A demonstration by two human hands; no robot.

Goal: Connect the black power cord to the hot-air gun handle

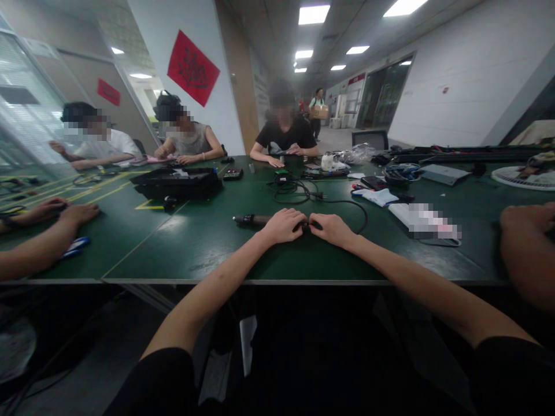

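Observation:
A corded electric screwdriver (259, 221) lies sideways low over the green table, its dark tip pointing left. My left hand (284, 224) is wrapped round the body of it. At the tool's right end, my right hand (332, 229) has its fingers closed in a pinch, close to my left fingertips. A black cable (365, 216) comes out beside my right hand and curves back across the table to a plug (319, 196). What exactly sits between my right fingers is mostly hidden.
Beyond my hands, coiled cables (288, 188) lie on the green table (173, 248). A black tray (177, 184) stands to the left, white-and-blue gloves (377, 197) to the right. Co-workers' arms rest at both sides (526, 242); several people sit opposite.

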